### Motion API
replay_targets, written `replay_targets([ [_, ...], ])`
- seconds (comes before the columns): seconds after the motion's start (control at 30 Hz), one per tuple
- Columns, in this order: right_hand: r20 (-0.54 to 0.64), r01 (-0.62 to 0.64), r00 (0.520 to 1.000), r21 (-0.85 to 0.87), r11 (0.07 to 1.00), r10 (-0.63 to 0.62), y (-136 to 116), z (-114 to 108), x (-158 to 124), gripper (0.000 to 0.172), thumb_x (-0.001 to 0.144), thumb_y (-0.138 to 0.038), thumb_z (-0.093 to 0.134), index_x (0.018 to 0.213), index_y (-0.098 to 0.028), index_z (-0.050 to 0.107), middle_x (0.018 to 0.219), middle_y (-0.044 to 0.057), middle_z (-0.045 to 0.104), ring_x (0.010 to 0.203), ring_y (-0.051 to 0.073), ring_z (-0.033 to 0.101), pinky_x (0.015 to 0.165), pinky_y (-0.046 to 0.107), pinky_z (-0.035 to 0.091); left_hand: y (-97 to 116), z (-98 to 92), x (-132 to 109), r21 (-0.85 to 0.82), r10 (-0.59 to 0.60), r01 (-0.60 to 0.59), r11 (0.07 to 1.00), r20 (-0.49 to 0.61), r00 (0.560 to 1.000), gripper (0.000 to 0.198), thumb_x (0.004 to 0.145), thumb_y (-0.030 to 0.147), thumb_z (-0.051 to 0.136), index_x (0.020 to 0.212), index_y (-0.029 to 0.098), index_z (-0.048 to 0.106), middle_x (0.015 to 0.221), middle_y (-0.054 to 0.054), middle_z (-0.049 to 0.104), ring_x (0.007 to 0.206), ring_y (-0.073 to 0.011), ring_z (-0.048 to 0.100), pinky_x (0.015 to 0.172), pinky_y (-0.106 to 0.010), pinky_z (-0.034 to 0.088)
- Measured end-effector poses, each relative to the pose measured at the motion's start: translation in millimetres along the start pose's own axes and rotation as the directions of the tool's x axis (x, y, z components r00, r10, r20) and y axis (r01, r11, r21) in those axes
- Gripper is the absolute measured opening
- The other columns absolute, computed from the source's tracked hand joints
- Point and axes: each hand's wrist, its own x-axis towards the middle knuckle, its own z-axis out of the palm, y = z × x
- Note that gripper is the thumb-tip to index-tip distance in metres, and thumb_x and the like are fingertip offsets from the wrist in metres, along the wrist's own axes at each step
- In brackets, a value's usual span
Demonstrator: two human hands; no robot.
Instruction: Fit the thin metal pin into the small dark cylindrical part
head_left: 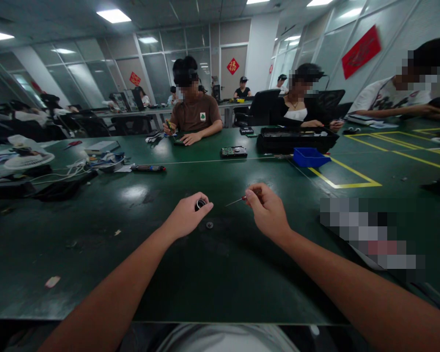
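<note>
In the head view my left hand [189,215] is closed around a small dark cylindrical part [200,205], whose round, light-rimmed end faces up between thumb and fingers. My right hand [267,210] grips a thin screwdriver [235,201] with a red collar; its shaft points left toward the cylindrical part, and the tip is apart from it. My fingers hide most of the screwdriver's handle. Just below my left fingertips, a small round grey piece [209,225] lies on the green table [205,283].
Ahead lie a hard drive [233,152], a blue bin [310,157], a long black casing [297,140] and a pen-shaped tool [148,168]. Cables and parts crowd the left, near a white fan-like item [28,159]. A blurred-out sheet [370,239] is at right. Co-workers sit opposite.
</note>
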Motion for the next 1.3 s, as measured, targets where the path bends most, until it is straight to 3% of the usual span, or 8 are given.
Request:
replay_targets([
  [0.23, -0.001, -0.01, 1.0, 0.026, 1.0, 0.01, 4.6, 2.6, 0.3, 0.02, 0.098, -0.04, 0.052, 0.092, -0.022, 0.061, 0.079, 0.003, 0.066, 0.071, 0.018, 0.063, 0.064, 0.032, 0.047, -4.8, -3.0, -0.4, 0.283, 0.06, -0.163, 0.945, 0.34, 0.939, 0.035, 0.092, 0.044, 0.056, 0.118, 0.024, 0.068, 0.119, -0.007, 0.07, 0.108, -0.0267, 0.063, 0.093, -0.039, 0.046],
  [0.43, 0.02, -0.02, 1.0, 0.013, 1.0, 0.019, -1.1, 1.1, -0.5, 0.019, 0.097, -0.039, 0.052, 0.092, -0.022, 0.061, 0.079, 0.003, 0.066, 0.072, 0.019, 0.063, 0.065, 0.033, 0.048, -12.3, 1.7, -1.7, 0.347, 0.01, -0.167, 0.923, 0.412, 0.911, 0.03, 0.09, 0.042, 0.059, 0.114, 0.026, 0.069, 0.116, -0.006, 0.07, 0.105, -0.0263, 0.064, 0.084, -0.036, 0.047],
  [0.57, 0.022, -0.02, 1.0, -0.001, 1.0, 0.02, -3.3, -0.3, 0.2, 0.02, 0.097, -0.039, 0.052, 0.092, -0.021, 0.061, 0.079, 0.003, 0.067, 0.072, 0.018, 0.064, 0.065, 0.032, 0.048, -13.4, -1.3, 0.1, 0.255, 0.012, -0.102, 0.962, 0.329, 0.944, 0.029, 0.09, 0.044, 0.058, 0.11, 0.026, 0.068, 0.11, -0.005, 0.07, 0.098, -0.0236, 0.064, 0.081, -0.035, 0.047],
  [0.7, 0.027, -0.02, 0.999, -0.003, 1.0, 0.02, -2.2, -0.7, 0.8, 0.021, 0.097, -0.039, 0.052, 0.093, -0.021, 0.062, 0.08, 0.003, 0.068, 0.073, 0.019, 0.065, 0.066, 0.032, 0.049, -12.6, -10.6, 3.8, 0.145, 0.018, -0.031, 0.989, 0.088, 0.996, 0.028, 0.088, 0.041, 0.059, 0.108, 0.024, 0.069, 0.104, -0.005, 0.071, 0.092, -0.023, 0.064, 0.08, -0.035, 0.047],
  [0.83, 0.025, -0.027, 0.999, -0.009, 1.0, 0.028, -0.9, -0.2, 0.9, 0.02, 0.097, -0.039, 0.052, 0.093, -0.022, 0.062, 0.08, 0.003, 0.068, 0.074, 0.019, 0.065, 0.066, 0.033, 0.049, -14.2, -26.1, 7.6, -0.125, -0.07, 0.052, 0.991, -0.142, 0.987, 0.024, 0.086, 0.036, 0.057, 0.098, 0.022, 0.071, 0.084, -0.003, 0.067, 0.071, -0.0179, 0.059, 0.067, -0.031, 0.044],
  [0.97, 0.032, -0.031, 0.999, -0.002, 1.0, 0.031, 0.2, 0.5, 1.5, 0.021, 0.097, -0.04, 0.052, 0.093, -0.022, 0.062, 0.08, 0.003, 0.068, 0.074, 0.019, 0.065, 0.066, 0.032, 0.049, -21.9, -48.2, 4.7, -0.48, -0.224, 0.062, 0.875, -0.29, 0.93, 0.025, 0.081, 0.042, 0.066, 0.079, 0.017, 0.062, 0.069, 0.0, 0.056, 0.055, -0.0114, 0.048, 0.053, -0.025, 0.037],
  [1.1, 0.035, -0.026, 0.999, -0.004, 1.0, 0.026, 0.6, 1.1, 2.1, 0.02, 0.097, -0.038, 0.051, 0.092, -0.021, 0.061, 0.079, 0.003, 0.067, 0.073, 0.019, 0.064, 0.065, 0.032, 0.047, -38.2, -79.3, -9.7, -0.671, -0.375, 0.027, 0.741, -0.38, 0.846, 0.02, 0.078, 0.032, 0.068, 0.084, 0.015, 0.061, 0.071, 0.001, 0.055, 0.056, -0.0107, 0.048, 0.051, -0.023, 0.038],
  [1.3, 0.036, -0.026, 0.999, -0.016, 1.0, 0.026, 1.8, 2.4, 1.8, 0.02, 0.097, -0.038, 0.051, 0.092, -0.021, 0.061, 0.078, 0.003, 0.067, 0.073, 0.019, 0.065, 0.066, 0.032, 0.047, -77.5, -137.2, -52.6, -0.746, -0.633, 0.088, 0.66, -0.49, 0.599, 0.017, 0.075, 0.01, 0.053, 0.091, 0.012, 0.061, 0.071, -0.001, 0.054, 0.058, -0.0117, 0.049, 0.051, -0.021, 0.041],
])
